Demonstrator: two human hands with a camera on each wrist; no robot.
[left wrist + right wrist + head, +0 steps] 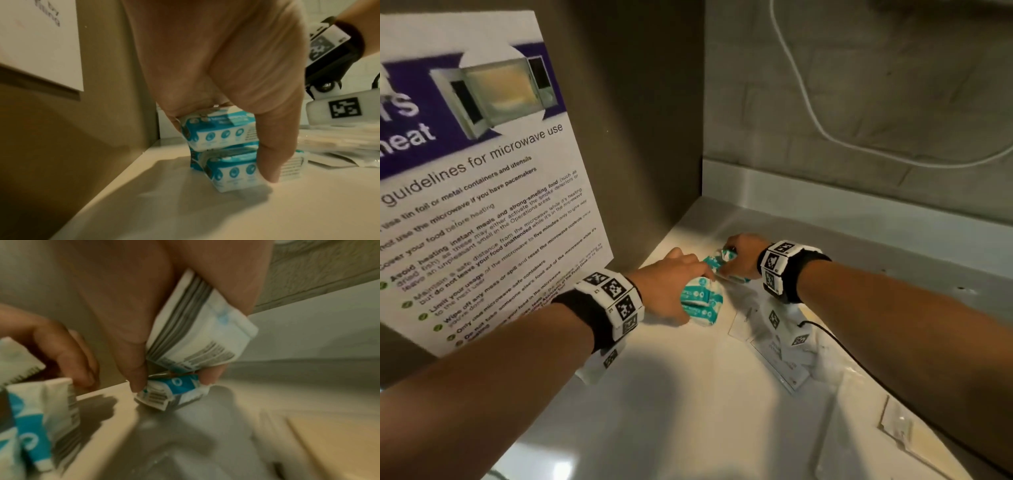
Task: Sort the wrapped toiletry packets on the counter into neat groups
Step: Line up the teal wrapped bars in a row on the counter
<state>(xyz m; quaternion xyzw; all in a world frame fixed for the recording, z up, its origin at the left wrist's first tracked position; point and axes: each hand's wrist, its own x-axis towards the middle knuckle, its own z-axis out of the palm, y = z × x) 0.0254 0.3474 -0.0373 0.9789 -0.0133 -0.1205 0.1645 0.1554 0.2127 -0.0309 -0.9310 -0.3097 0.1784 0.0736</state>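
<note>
**Both hands hold teal-and-white packets at the back corner of the counter**

The left hand has its fingers curled over a small stack of packets, which stands on the white counter; the thumb presses on the lower packet. Just beside it, the right hand grips one packet in the palm and pinches a second packet with its fingertips, low over the counter. Clear flat sachets lie near the right wrist. A microwave notice hangs on the left wall.

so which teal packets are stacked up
The teal packets under the left hand stand stacked on the counter; the right hand holds loose ones.
</note>
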